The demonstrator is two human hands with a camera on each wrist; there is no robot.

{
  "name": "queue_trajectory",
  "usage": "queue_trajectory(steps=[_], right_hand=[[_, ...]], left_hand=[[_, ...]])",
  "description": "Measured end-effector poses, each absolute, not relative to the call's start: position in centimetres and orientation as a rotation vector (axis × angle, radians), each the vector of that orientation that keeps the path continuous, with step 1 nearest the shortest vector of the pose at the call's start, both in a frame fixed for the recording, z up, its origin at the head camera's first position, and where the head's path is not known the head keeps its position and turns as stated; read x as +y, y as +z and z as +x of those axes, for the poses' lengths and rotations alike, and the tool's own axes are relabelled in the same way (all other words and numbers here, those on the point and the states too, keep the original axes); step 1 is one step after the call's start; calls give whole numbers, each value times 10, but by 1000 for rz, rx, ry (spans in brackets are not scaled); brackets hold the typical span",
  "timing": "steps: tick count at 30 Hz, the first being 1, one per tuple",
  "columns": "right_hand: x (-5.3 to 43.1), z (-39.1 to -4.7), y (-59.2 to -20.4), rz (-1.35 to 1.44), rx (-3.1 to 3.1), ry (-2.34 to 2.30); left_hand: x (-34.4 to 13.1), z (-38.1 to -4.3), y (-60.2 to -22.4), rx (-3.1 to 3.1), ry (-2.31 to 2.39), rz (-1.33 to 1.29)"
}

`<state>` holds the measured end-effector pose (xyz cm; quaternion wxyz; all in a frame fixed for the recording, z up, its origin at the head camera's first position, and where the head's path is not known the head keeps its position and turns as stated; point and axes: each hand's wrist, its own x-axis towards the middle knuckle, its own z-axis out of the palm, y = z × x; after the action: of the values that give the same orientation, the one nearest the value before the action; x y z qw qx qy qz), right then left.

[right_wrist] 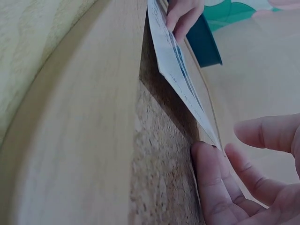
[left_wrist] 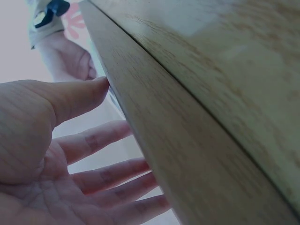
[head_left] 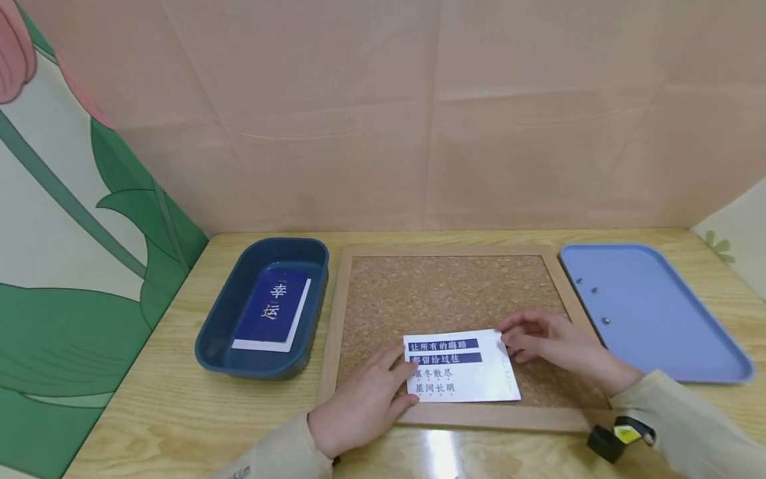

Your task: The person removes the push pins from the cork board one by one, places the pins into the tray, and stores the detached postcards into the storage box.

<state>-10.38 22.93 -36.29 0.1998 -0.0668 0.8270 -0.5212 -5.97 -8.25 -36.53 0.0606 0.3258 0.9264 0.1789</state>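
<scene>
A white card [head_left: 497, 366] with dark blue bands and printed Chinese characters lies over the lower part of a wood-framed cork board [head_left: 431, 286]. My left hand [head_left: 365, 399] rests at the card's left edge, thumb and fingers extended; the left wrist view shows these fingers [left_wrist: 103, 176] spread and straight beside the board's frame. At the card's upper right corner is my right hand [head_left: 559, 346]. The right wrist view shows its fingertips [right_wrist: 206, 159] touching the corner of the card [right_wrist: 180, 89], with the thumb apart. That side of the card stands slightly off the cork.
Left of the board, a dark blue bin [head_left: 203, 346] holds a blue card [head_left: 263, 293] with Chinese characters over a white one. A light blue tray [head_left: 670, 319] lies to the right, with several small metallic pins [head_left: 606, 320] near its left edge. A pink backdrop [head_left: 383, 133] rises behind the table.
</scene>
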Motion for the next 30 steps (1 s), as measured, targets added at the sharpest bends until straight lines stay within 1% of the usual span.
queue_trajectory(steps=[7, 16, 30], right_hand=[[227, -100, -363, -169, 2296, -1464], [225, -99, -362, -231, 2269, -1455], [219, -100, -364, -146, 2349, -1355]], left_hand=[[-83, -59, -364, 2801, 535, 983], [-82, -60, -364, 2802, 536, 993], [-82, -60, -365, 2819, 536, 1031]])
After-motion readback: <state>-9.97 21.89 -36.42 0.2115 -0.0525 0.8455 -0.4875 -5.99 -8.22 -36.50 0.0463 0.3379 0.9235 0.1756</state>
